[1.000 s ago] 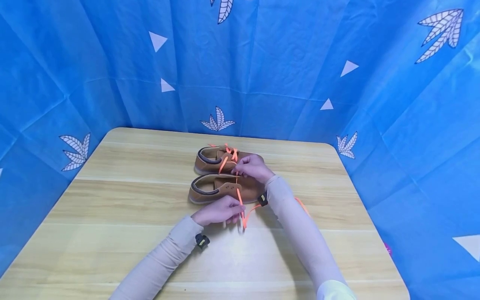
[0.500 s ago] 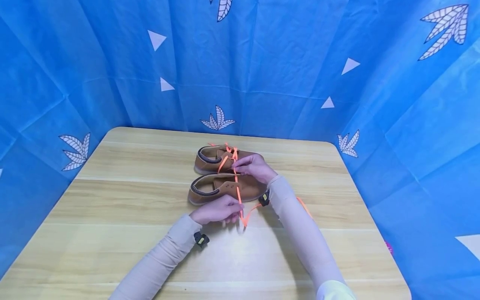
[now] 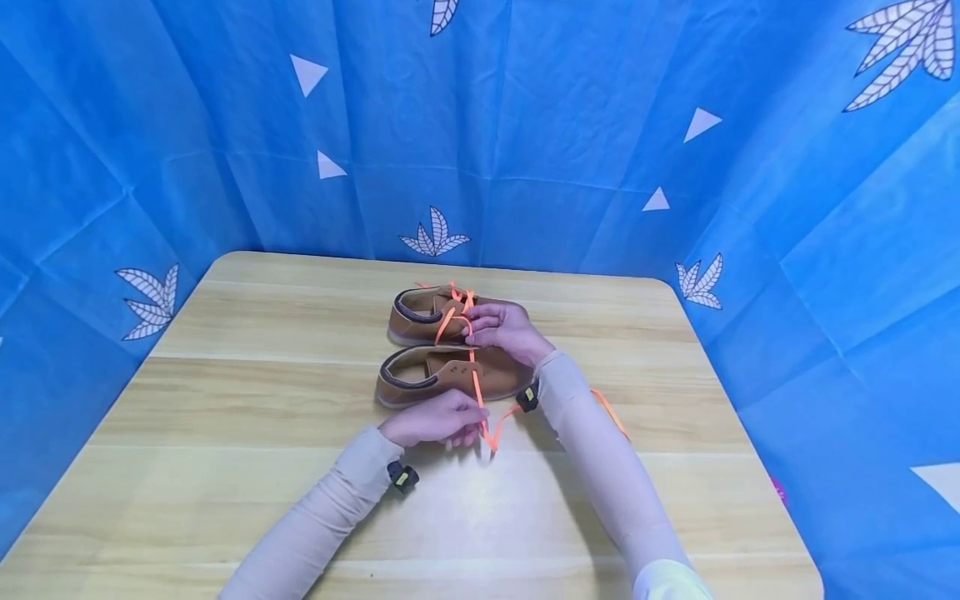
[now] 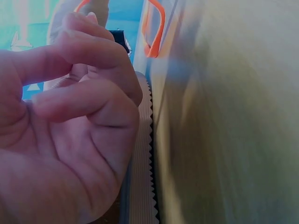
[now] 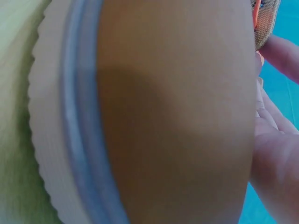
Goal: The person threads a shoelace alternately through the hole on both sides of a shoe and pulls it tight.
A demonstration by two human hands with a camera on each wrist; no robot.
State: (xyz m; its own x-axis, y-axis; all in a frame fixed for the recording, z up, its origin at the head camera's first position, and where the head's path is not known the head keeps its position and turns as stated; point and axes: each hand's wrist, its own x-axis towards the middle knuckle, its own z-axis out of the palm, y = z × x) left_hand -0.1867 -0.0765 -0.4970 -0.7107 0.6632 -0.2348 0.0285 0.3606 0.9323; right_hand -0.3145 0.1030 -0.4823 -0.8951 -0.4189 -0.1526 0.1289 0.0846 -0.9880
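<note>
Two brown shoes lie side by side, toes to the right in the head view. The near shoe (image 3: 420,392) has an orange shoelace (image 3: 477,387) running across its flap. Beside its near side, my left hand (image 3: 437,419) pinches that lace with curled fingers; a loop hangs past the fingertips. My right hand (image 3: 508,332) reaches over the toe, thumb and a finger at the lace by the far flap, the other fingers parted. In the right wrist view, the near shoe's side (image 5: 177,116) covers most of that grip. The far shoe (image 3: 408,325) has an orange lace too.
The shoes stand on a wooden table (image 3: 247,400) with rounded corners. A blue patterned curtain (image 3: 525,108) hangs around its back and sides. A loose lace end (image 3: 611,412) lies right of my right forearm.
My right fingers have spread apart a little and shifted slightly up by the far flap. The left hand stays nearly still with the lace. The head view has tilted slightly.
</note>
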